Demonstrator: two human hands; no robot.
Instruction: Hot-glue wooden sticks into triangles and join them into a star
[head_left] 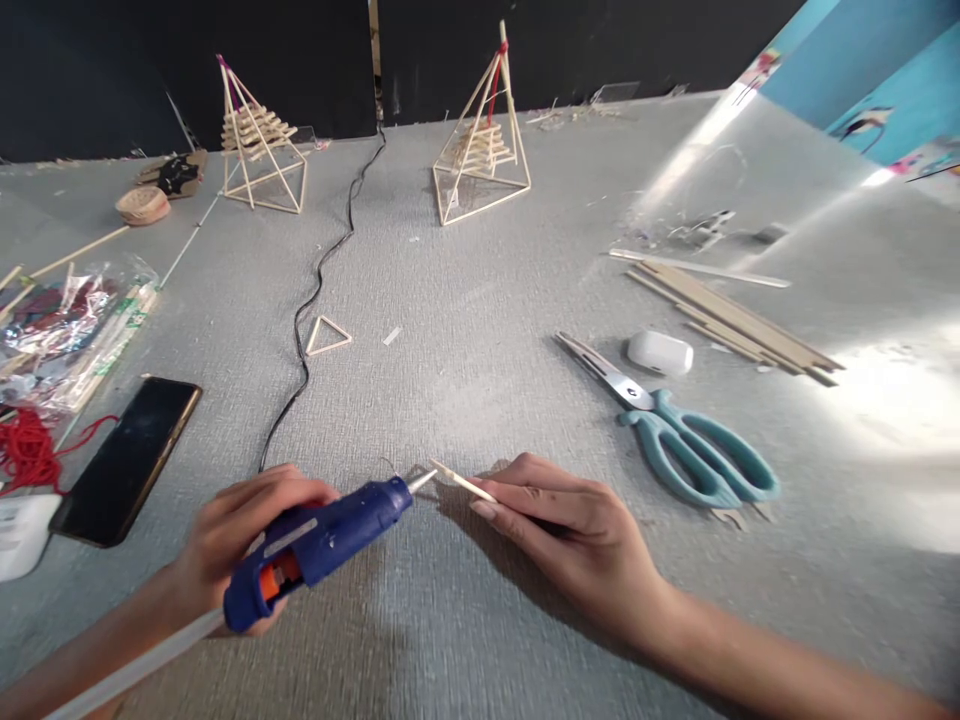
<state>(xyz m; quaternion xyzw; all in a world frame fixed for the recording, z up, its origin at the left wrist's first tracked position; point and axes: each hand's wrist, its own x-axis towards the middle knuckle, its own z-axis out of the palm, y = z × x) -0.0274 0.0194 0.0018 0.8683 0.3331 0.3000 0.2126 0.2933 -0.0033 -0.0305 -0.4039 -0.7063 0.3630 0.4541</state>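
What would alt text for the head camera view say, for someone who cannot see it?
The left hand holds a blue glue gun with its nozzle at the tip of a thin wooden stick pinched by the right hand on a grey table. Teal scissors lie to the right, a black phone to the left, and two stick pyramids stand behind.

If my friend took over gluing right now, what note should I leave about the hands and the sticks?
Left hand: grips the blue hot glue gun with orange trigger, nozzle at the stick's tip.
Right hand: pins a thin pale wooden stick on the grey textured table.
Nearby: small stick triangle, teal-handled scissors, bundle of spare wooden sticks.
Done: two stick pyramids stand at the back.
Left: this stick is not joined to anything yet.
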